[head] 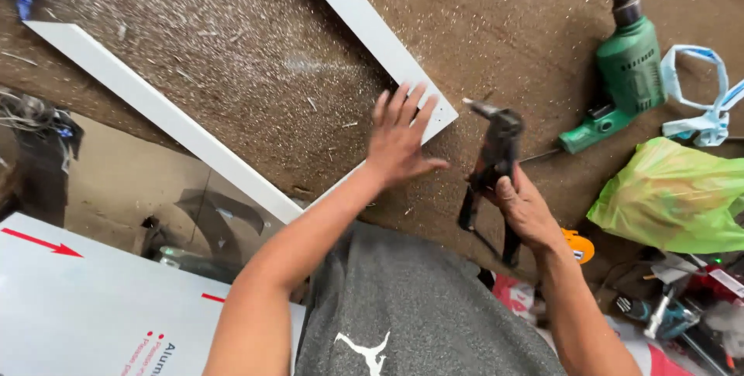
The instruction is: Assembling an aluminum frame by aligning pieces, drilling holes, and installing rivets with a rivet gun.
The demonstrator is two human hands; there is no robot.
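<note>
My left hand [399, 139] lies flat, fingers spread, on the corner of a white metal frame [364, 23] that rests on a brown workbench. My right hand [523, 205] grips the handles of a black hand riveter [492, 159], its nose pointing up and left, just right of the frame's corner. The riveter's tip is a short way from the frame, not touching it.
The bench [248, 74] is strewn with metal shavings. A green electric drill [624, 74] lies at the right, beside a light blue strap [701, 93] and a yellow-green plastic bag [674, 194]. Small tools clutter the lower right. A white panel with red arrows [85, 302] sits lower left.
</note>
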